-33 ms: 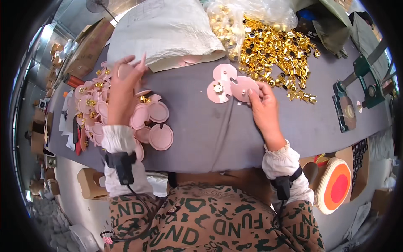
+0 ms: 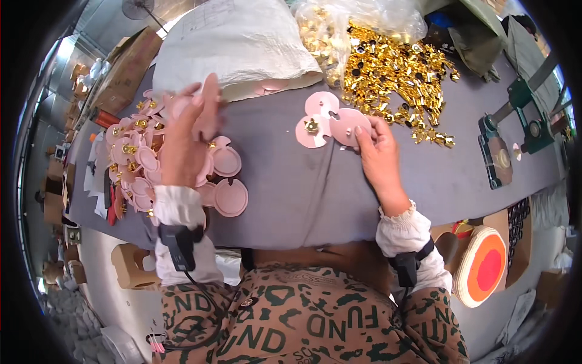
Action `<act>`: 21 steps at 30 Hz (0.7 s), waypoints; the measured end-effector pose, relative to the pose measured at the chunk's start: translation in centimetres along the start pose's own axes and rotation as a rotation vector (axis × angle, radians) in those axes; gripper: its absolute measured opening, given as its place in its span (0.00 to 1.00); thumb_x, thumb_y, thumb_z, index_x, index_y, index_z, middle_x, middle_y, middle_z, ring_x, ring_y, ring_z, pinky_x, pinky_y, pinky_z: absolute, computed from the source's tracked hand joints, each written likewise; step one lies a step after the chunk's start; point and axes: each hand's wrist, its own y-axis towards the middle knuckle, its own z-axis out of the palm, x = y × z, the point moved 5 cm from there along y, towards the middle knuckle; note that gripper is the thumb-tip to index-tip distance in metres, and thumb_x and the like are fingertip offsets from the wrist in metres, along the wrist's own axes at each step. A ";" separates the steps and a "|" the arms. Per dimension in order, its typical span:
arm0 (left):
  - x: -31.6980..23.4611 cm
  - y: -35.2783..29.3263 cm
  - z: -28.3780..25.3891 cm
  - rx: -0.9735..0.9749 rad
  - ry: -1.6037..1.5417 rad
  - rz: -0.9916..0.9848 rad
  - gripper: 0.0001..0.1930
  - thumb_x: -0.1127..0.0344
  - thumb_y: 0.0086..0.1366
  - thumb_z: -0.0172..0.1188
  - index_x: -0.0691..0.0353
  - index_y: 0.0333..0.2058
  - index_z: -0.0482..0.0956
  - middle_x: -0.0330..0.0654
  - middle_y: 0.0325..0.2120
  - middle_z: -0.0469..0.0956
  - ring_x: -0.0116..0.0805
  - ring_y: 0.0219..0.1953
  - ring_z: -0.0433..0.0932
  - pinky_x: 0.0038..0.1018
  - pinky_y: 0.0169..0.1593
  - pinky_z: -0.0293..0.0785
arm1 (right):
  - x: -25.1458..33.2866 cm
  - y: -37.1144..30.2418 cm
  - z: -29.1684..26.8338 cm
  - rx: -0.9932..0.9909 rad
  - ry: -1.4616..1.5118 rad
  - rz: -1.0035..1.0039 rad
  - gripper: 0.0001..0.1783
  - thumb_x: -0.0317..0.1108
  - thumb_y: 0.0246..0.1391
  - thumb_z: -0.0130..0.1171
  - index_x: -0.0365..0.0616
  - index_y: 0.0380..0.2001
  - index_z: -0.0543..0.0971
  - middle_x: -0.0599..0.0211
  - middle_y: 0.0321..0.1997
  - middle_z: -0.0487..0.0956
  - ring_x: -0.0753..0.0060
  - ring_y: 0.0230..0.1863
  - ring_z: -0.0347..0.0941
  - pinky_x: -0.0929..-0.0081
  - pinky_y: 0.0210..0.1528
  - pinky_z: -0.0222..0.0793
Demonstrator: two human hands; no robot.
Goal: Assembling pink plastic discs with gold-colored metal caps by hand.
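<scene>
Gray counter (image 2: pixel 273 200) runs wide, w/ a white sack (image 2: pixel 230 42) at the back & a heap of gold fittings (image 2: pixel 394 79) toward back R. My R hand (image 2: pixel 381 159) has its fingers pinched narrow on the rim of a pink disc (image 2: pixel 342 121), mid-counter, right beside two other pink discs (image 2: pixel 321 103), one w/ a gold piece (image 2: pixel 311 126) on it. My L hand (image 2: pixel 183 142) is blurred over the pink disc pile (image 2: pixel 147 159), L side; can't tell if its fingers hold anything.
</scene>
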 end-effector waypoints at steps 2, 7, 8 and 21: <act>3.0 -1.9 3.4 0.191 -0.672 -0.222 0.37 0.50 0.60 0.59 0.67 0.62 0.61 0.57 0.59 0.65 0.48 0.53 0.73 0.38 0.52 0.75 | 0.3 0.1 0.1 -0.013 0.070 -0.042 0.12 0.31 0.62 0.56 0.36 0.45 0.75 0.65 0.39 0.82 0.82 0.39 0.76 0.80 0.42 0.72; 9.5 -5.0 11.4 0.294 -1.216 -0.530 0.37 0.50 0.61 0.59 0.64 0.63 0.58 0.55 0.58 0.67 0.51 0.57 0.70 0.47 0.55 0.72 | 2.2 -0.5 1.1 0.158 0.635 0.109 0.16 0.32 0.62 0.56 0.34 0.50 0.73 0.68 0.45 0.80 0.82 0.43 0.74 0.81 0.46 0.71; 10.5 -5.3 11.7 0.291 -1.233 -0.529 0.37 0.50 0.61 0.59 0.64 0.63 0.58 0.55 0.58 0.67 0.51 0.57 0.70 0.47 0.55 0.72 | 2.3 -0.8 1.9 0.257 0.580 0.104 0.16 0.32 0.62 0.57 0.35 0.50 0.75 0.69 0.45 0.79 0.82 0.44 0.74 0.80 0.46 0.71; 10.6 -4.5 10.2 0.245 -0.903 -0.130 0.29 0.63 0.64 0.60 0.53 0.61 0.59 0.51 0.57 0.65 0.48 0.57 0.71 0.45 0.51 0.79 | 5.4 0.3 5.0 0.203 -0.383 -0.279 0.16 0.29 0.51 0.63 0.44 0.45 0.81 0.62 0.40 0.77 0.66 0.39 0.74 0.73 0.41 0.71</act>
